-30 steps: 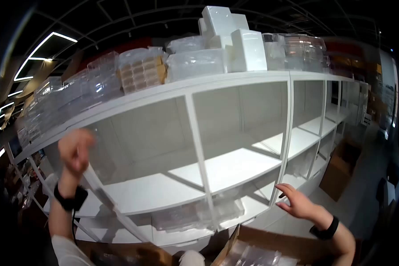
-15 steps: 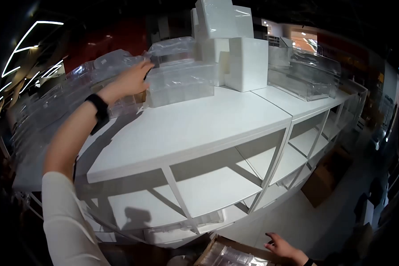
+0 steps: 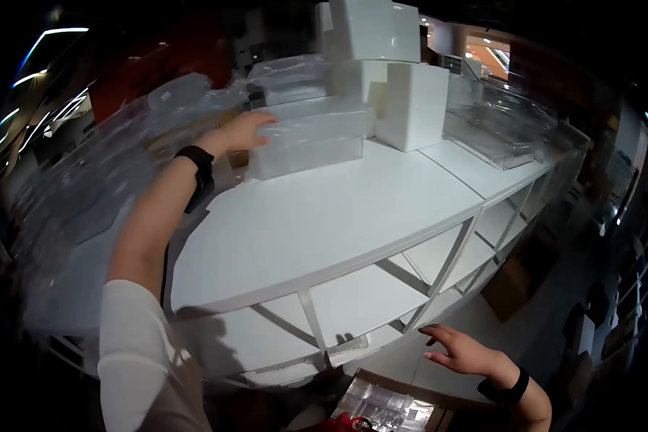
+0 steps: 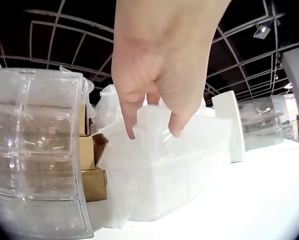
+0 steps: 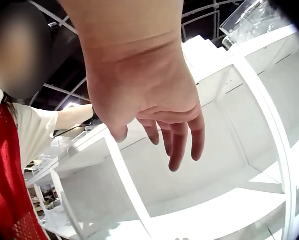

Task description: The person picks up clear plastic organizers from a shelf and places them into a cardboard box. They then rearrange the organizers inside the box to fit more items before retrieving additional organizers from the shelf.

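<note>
In the head view my left hand reaches over the shelf top to the near left end of a clear, plastic-wrapped box. The left wrist view shows this hand pointing down, thumb and fingers apart, fingertips right at the wrapped box. Beside it on the left stand clear compartment trays and brown cardboard pieces. My right hand hangs in the air with loosely bent fingers, holding nothing, near a cardboard carton with clear plastic pieces in it. Shelf compartments lie behind this hand.
White boxes are stacked at the back of the white shelf unit. Clear plastic cases stand further right. Another brown carton sits on the floor to the right. Wrapped clear plastic goods fill the left end.
My left hand has risen from in front of the shelf and reached across its top to the wrapped box. The view has moved higher over the shelf. My right hand stays empty near the carton.
</note>
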Demonstrator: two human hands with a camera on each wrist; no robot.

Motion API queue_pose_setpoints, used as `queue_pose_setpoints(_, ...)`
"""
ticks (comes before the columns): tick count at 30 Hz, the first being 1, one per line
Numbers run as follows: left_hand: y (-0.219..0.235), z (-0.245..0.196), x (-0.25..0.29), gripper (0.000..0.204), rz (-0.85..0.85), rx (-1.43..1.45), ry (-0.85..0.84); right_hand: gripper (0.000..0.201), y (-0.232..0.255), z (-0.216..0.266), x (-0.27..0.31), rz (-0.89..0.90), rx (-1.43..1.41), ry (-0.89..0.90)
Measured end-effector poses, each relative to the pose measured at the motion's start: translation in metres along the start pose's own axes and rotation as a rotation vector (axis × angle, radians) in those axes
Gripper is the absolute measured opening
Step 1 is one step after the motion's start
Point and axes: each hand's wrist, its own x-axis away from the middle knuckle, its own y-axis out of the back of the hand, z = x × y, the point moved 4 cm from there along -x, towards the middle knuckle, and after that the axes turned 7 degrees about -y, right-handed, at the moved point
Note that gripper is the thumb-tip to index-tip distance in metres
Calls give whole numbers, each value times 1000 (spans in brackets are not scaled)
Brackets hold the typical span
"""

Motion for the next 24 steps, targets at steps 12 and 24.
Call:
queue_pose_setpoints(12, 52, 106, 144, 81, 77, -129, 425, 52, -8, 27, -3, 87, 95, -14)
queue_pose_setpoints(24, 103, 14, 158, 52, 123, -341, 348, 53, -33, 34, 0, 154, 16, 0)
